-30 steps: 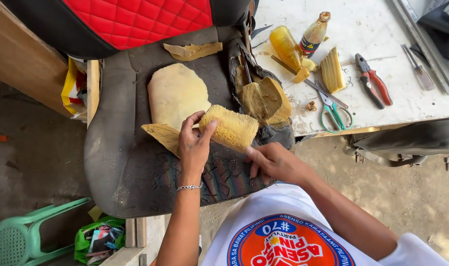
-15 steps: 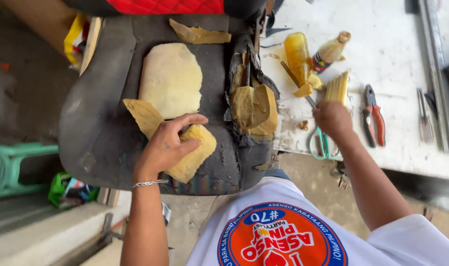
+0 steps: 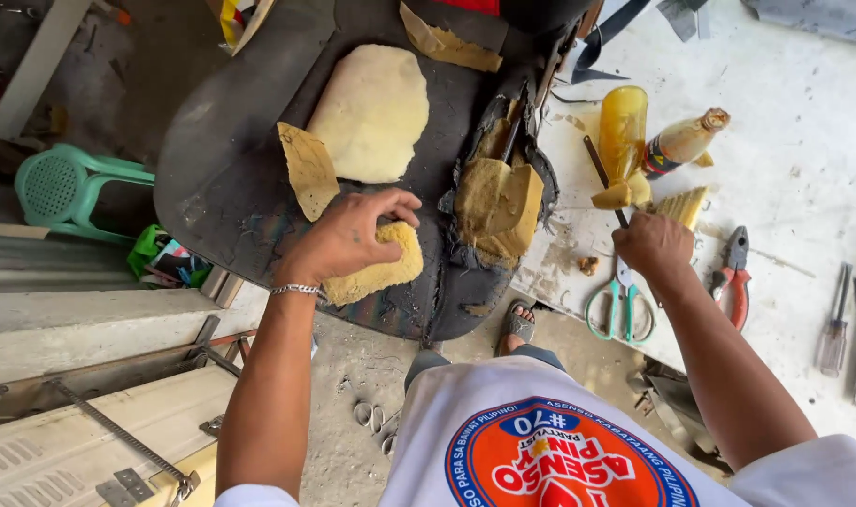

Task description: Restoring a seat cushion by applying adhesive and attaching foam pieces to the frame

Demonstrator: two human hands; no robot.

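Note:
My left hand (image 3: 351, 235) presses down on a yellow foam block (image 3: 383, 270) that lies on the front of a dark, worn seat cushion (image 3: 221, 178). A large cream foam patch (image 3: 371, 113) and a tan flap (image 3: 308, 169) sit just beyond that hand. On the white table, my right hand (image 3: 653, 246) is curled around the lower end of a thin dark stick (image 3: 600, 174). The stick slants up toward a yellow plastic container (image 3: 622, 127). A ribbed foam wedge (image 3: 683, 204) lies right behind this hand.
Teal-handled scissors (image 3: 620, 305) lie below my right hand and red-handled pliers (image 3: 734, 274) to its right. A brown bottle (image 3: 681, 141) and a screwdriver (image 3: 836, 330) are also on the table (image 3: 785, 113). Torn yellow padding (image 3: 498, 199) hangs at the seat's right edge. A green stool (image 3: 71, 188) stands far left.
My right hand left the foam block on the seat, reached across to the table, and now closes on the stick. My left hand stayed on the foam block.

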